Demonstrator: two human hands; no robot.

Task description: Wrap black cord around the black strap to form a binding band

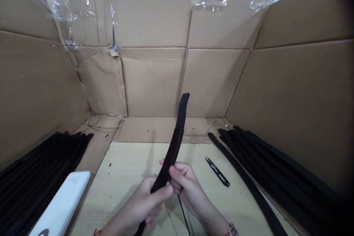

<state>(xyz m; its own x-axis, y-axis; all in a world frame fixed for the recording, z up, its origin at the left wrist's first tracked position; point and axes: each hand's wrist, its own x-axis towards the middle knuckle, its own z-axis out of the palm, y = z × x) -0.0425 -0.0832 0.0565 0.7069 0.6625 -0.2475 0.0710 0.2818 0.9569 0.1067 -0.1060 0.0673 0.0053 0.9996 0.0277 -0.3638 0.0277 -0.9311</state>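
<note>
Cardboard walls [152, 81] behind, black belt [173, 151] points up, fingers of both hands [136, 201] [186, 188] gripping it.

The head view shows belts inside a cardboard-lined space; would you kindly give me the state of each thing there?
Held belt, upright, curved.
Left hand, gripping the belt.
Right hand, gripping the belt.
Snips, lying on the board.
Left belts, piled side by side.
Right belts, piled side by side.
Cardboard, creased, taped.

The belt strap [173, 143] is near-black (brownish in the light), the cardboard wall [152, 81] plain tan.
</note>
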